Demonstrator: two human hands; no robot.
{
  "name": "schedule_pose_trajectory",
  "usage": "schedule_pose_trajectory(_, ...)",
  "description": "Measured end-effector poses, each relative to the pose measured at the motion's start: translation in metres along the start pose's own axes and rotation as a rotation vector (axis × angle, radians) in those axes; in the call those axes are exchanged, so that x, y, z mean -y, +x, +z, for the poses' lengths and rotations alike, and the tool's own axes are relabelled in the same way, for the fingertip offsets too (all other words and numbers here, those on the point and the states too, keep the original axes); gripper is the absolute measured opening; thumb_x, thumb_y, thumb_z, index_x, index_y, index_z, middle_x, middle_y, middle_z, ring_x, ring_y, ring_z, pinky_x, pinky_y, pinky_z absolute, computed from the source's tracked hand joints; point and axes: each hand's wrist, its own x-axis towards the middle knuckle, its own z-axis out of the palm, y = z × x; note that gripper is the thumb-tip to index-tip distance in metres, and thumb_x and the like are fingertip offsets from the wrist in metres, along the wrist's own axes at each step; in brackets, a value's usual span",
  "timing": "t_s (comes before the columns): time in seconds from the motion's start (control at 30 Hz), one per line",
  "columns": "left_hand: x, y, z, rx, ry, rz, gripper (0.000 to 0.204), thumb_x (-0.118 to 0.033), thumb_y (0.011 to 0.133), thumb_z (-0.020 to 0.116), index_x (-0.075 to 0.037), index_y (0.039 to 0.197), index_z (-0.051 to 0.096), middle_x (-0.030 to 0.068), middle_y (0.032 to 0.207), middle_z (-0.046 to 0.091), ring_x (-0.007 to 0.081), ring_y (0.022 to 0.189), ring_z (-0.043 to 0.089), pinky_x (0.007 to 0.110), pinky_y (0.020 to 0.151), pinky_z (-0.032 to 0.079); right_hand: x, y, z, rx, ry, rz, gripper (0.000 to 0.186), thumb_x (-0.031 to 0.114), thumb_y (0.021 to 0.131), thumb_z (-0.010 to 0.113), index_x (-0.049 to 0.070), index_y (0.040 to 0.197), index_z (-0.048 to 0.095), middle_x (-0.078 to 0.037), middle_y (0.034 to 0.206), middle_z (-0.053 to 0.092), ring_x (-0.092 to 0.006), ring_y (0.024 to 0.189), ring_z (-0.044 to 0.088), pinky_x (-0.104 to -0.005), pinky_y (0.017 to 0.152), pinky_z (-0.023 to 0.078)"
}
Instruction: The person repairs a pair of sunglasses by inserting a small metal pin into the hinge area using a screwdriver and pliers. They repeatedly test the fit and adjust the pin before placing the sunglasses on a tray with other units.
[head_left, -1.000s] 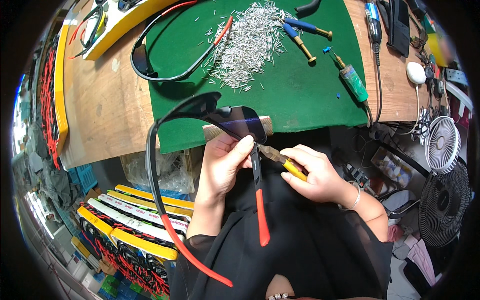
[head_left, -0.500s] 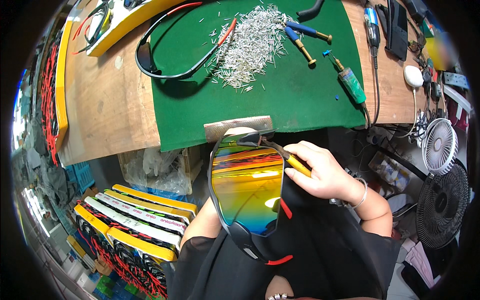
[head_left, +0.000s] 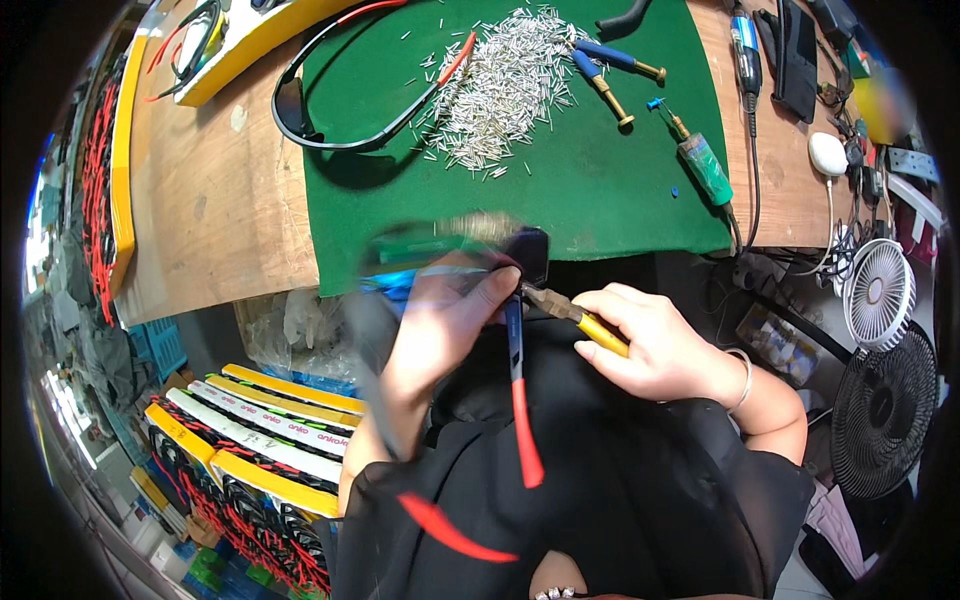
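Note:
My left hand [head_left: 450, 315] grips black wraparound sunglasses with red temple tips [head_left: 525, 435] at the front edge of the green mat [head_left: 620, 215]. Its thumb lies by the upper end of the downward-pointing temple; the lens and other temple are blurred by motion. My right hand [head_left: 650, 345] is closed on yellow-handled pliers [head_left: 600, 330], whose jaws sit at the sunglasses' hinge. A pile of small silver pins [head_left: 490, 90] lies on the mat, with another pair of sunglasses [head_left: 300, 110] to its left.
Blue-handled tools [head_left: 605, 90], a green tool with a needle tip [head_left: 705, 165] and a corded tool [head_left: 745, 60] lie at the right. Fans [head_left: 880, 400] stand lower right. Racks of red-tipped eyewear [head_left: 260, 485] sit lower left; a yellow-edged tray [head_left: 210, 80] is upper left.
The sunglasses turned to show the mirrored lens half a second ago and have swung back, temples pointing down, blurred. My left hand, hidden behind the lens then, shows again.

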Motion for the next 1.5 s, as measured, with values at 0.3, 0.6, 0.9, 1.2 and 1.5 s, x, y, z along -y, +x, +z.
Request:
schedule_pose_trajectory(0.3, -0.007, 0.0, 0.003, -0.012, 0.107, 0.007, 0.015, -0.013, 0.085, 0.055, -0.001, 0.092, 0.056, 0.0024, 0.078, 0.058, 0.0058, 0.062, 0.054, 0.02, 0.057, 0.047, -0.002, 0.001, 0.005, -0.031, 0.028, -0.017, 0.028, 0.015, 0.075, 0.059, 0.001, 0.097, 0.052, -0.014, 0.078, 0.054, -0.0276, 0.069, 0.054, -0.0328, 0.062, 0.045)
schedule_pose_trajectory(0.6, 0.0, -0.005, 0.002, -0.045, 0.114, 0.151, 0.013, -0.01, 0.082, 0.058, -0.003, 0.093, 0.058, 0.0013, 0.072, 0.058, 0.008, 0.062, 0.053, 0.02, 0.054, 0.042, -0.006, -0.001, 0.004, 0.008, 0.101, -0.012, 0.029, 0.014, 0.074, 0.061, 0.001, 0.098, 0.053, -0.014, 0.078, 0.053, -0.0291, 0.07, 0.055, -0.0332, 0.064, 0.046)
schedule_pose_trajectory(0.9, -0.004, 0.0, -0.006, 0.081, 0.007, -0.005, 0.019, -0.016, 0.083, 0.059, -0.001, 0.095, 0.057, 0.0014, 0.076, 0.058, 0.0075, 0.06, 0.054, 0.018, 0.052, 0.042, -0.003, 0.0, 0.007, -0.138, -0.227, -0.177, 0.028, 0.013, 0.072, 0.062, 0.001, 0.096, 0.053, -0.013, 0.076, 0.053, -0.0285, 0.069, 0.055, -0.0336, 0.062, 0.046)
schedule_pose_trajectory(1.2, -0.012, 0.001, -0.009, 0.222, -0.144, -0.13, 0.019, -0.016, 0.085, 0.057, 0.001, 0.094, 0.057, 0.0, 0.072, 0.056, 0.0029, 0.055, 0.047, 0.016, 0.048, 0.038, -0.007, -0.001, 0.008, -0.185, -0.427, -0.311, 0.035, 0.012, 0.066, 0.065, 0.001, 0.097, 0.052, -0.011, 0.08, 0.051, -0.024, 0.069, 0.052, -0.0326, 0.061, 0.045)
schedule_pose_trajectory(1.5, -0.002, -0.011, -0.002, -0.028, -0.054, -0.058, 0.017, -0.017, 0.084, 0.058, -0.002, 0.093, 0.057, 0.0016, 0.076, 0.058, 0.0092, 0.066, 0.053, 0.02, 0.06, 0.041, -0.008, 0.0, 0.004, -0.057, -0.131, -0.135, 0.031, 0.014, 0.072, 0.062, 0.001, 0.099, 0.052, -0.013, 0.081, 0.052, -0.0266, 0.074, 0.054, -0.0336, 0.067, 0.045)
